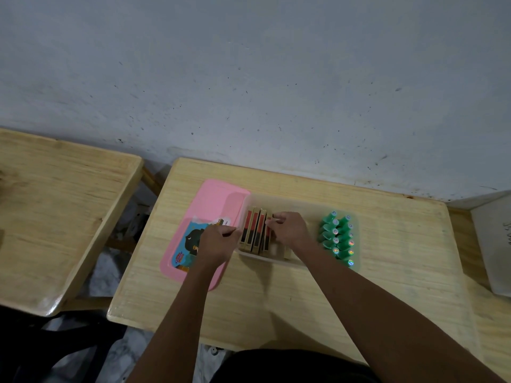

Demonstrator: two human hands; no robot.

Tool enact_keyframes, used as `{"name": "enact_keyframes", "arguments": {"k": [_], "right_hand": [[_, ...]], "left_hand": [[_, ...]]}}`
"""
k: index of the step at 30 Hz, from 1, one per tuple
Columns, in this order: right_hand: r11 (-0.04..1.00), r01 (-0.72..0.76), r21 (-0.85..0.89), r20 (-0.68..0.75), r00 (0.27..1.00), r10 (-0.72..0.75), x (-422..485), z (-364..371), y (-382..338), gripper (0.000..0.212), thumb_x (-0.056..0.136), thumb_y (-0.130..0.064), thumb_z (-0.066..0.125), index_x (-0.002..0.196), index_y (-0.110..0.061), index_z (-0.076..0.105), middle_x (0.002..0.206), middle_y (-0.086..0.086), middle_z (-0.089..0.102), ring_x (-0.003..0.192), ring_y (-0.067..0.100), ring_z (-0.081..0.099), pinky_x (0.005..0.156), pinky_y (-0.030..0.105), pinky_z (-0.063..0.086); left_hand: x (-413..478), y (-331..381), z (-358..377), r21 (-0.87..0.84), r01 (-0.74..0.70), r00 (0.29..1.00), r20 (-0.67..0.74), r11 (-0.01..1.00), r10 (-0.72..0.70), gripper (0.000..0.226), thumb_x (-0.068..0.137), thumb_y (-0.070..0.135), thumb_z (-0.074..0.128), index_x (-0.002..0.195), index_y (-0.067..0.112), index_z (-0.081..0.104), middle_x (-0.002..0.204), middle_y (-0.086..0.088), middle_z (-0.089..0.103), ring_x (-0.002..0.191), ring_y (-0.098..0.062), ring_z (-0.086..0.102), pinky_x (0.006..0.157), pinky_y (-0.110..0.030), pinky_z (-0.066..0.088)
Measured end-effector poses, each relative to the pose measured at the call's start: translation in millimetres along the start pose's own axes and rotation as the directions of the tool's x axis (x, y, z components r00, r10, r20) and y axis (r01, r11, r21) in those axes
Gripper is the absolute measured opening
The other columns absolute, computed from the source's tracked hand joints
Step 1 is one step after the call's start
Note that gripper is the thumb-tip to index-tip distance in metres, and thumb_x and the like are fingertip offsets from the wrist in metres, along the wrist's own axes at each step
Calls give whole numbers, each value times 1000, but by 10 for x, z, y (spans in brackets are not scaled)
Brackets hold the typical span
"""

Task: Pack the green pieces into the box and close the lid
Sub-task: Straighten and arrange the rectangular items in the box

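A clear plastic box (276,199) stands in the middle of the wooden table. Several green pieces (338,237) with shiny round tops stand in two rows at its right end. At its left end, several gold and red packs (253,230) stand on edge. The pink lid (213,200) lies flat to the left, partly under the box. My left hand (217,243) is over the lid, closed on a small gold pack (219,221) whose tip sticks out. My right hand (290,230) reaches into the box, fingers pinched on the rightmost packs.
The table (276,299) stands against a grey wall. A second wooden table (55,217) is on the left, across a gap. A white container (495,244) sits at the right edge.
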State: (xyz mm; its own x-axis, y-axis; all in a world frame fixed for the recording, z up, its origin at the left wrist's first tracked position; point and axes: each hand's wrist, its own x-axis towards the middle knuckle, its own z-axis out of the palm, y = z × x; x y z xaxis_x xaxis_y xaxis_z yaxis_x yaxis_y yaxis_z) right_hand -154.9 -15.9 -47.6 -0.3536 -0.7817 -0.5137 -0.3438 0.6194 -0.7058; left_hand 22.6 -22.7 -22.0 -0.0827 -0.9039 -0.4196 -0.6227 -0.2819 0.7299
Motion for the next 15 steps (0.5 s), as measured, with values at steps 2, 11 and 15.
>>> {"name": "enact_keyframes", "arguments": {"k": [2, 11, 15], "right_hand": [[1000, -13, 11, -5, 1000, 13, -21, 30, 16, 26, 88, -27, 69, 108, -11, 74, 98, 8, 76, 88, 23, 71, 85, 45, 57], [994, -67, 87, 61, 996, 62, -149, 53, -51, 21, 90, -9, 61, 105, 1, 72, 93, 18, 74, 69, 29, 72, 66, 44, 62], [998, -10, -58, 115, 993, 17, -156, 59, -21, 26, 92, -14, 57, 114, -11, 70, 99, 11, 73, 77, 27, 72, 75, 45, 60]], "left_hand": [[0, -7, -4, 0, 6, 1000, 6, 1000, -6, 26, 93, 26, 60, 109, 9, 70, 77, -4, 70, 69, -16, 61, 66, -26, 51], [9, -13, -12, 8, -8, 1000, 22, 1000, 8, 20, 93, 26, 59, 94, 13, 73, 78, -13, 72, 67, -18, 61, 67, -31, 52], [10, -19, -10, 37, -17, 1000, 18, 999, 16, 23, 94, 27, 58, 94, 11, 74, 77, -12, 73, 65, -16, 60, 63, -26, 49]]}}
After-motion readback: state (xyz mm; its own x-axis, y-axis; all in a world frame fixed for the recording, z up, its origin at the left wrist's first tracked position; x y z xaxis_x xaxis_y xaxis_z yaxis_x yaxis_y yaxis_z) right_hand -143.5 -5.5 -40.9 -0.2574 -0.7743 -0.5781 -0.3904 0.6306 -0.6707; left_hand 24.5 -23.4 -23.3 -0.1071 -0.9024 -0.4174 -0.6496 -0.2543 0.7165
